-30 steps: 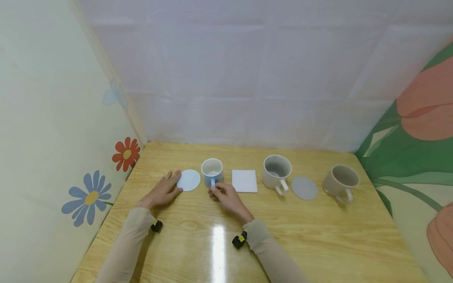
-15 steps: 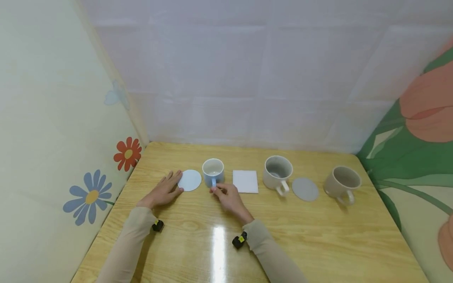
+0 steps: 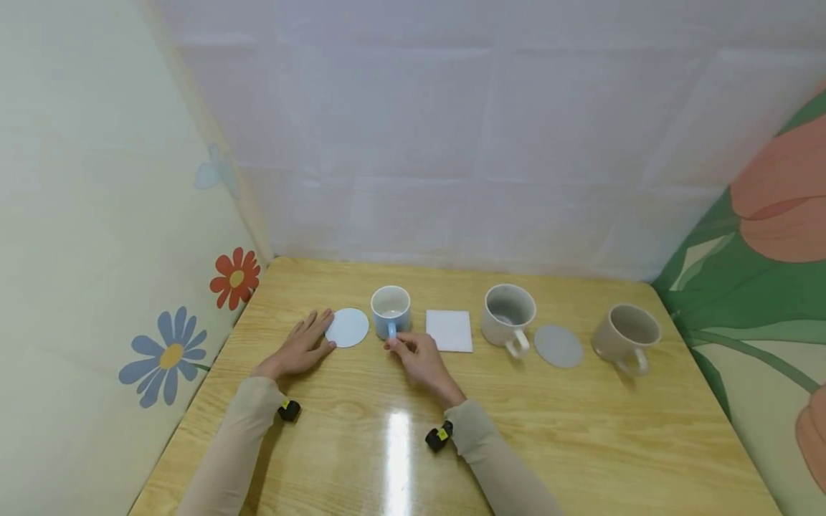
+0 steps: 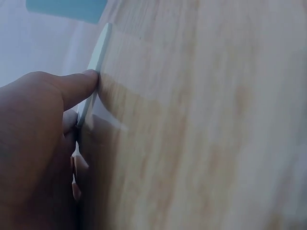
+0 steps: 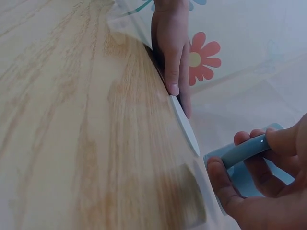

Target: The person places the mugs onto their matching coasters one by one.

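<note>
In the head view my left hand [image 3: 300, 347] lies on the table beside a round pale blue coaster [image 3: 348, 327]. Its fingers are fairly straight, with thumb and index finger touching the coaster's left rim; the left wrist view shows the thumb [image 4: 76, 87] against the edge. My right hand [image 3: 423, 362] pinches the handle of a small blue mug [image 3: 386, 324], white inside and upright, just right of that coaster. Fingers curl round the handle [image 5: 247, 149] in the right wrist view. Whether the mug's base touches the table cannot be seen clearly.
A white square coaster [image 3: 449, 331] lies right of the blue mug. Farther right are a whitish mug [image 3: 500, 328], a round grey coaster [image 3: 558, 347] and a beige-grey mug [image 3: 609, 341]. Cloth [image 3: 400, 143] hangs behind the wooden table [image 3: 581, 437]; flowered panels [image 3: 164, 215] flank it.
The head view has shifted very slightly, so everything sits a few pixels farther right. Both hands, the mug and the coasters keep their places relative to each other.
</note>
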Demonstrator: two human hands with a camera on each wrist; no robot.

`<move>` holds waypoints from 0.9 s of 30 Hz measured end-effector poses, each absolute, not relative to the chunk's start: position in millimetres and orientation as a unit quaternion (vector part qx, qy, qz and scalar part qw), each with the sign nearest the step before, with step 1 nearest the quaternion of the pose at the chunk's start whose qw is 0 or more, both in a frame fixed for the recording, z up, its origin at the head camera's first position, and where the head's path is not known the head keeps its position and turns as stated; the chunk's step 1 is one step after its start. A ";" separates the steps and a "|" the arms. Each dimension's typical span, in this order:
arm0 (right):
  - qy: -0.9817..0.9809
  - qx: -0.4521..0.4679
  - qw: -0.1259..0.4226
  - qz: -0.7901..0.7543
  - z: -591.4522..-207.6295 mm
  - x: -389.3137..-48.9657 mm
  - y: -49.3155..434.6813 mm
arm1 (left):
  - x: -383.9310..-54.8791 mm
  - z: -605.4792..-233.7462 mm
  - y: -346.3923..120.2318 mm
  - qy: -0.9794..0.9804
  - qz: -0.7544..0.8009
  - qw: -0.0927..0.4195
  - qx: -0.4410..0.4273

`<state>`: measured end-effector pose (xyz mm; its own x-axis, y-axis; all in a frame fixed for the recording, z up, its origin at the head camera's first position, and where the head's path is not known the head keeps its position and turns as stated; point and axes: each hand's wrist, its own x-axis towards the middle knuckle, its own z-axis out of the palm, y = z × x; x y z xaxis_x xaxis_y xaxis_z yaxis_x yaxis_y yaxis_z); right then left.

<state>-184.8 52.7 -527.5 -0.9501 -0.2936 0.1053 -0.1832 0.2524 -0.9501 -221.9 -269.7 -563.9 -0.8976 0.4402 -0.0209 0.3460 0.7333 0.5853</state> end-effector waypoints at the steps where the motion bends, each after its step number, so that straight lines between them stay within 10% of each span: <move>1: 0.790 -0.154 0.045 -0.591 -527.1 -184.9 52.6 | -222.3 -565.9 -270.6 0.927 0.300 0.077 0.212; 27: 0.776 -0.193 0.023 -0.600 -514.6 -189.4 45.9 | -224.8 -578.1 -271.8 0.938 0.287 0.078 0.181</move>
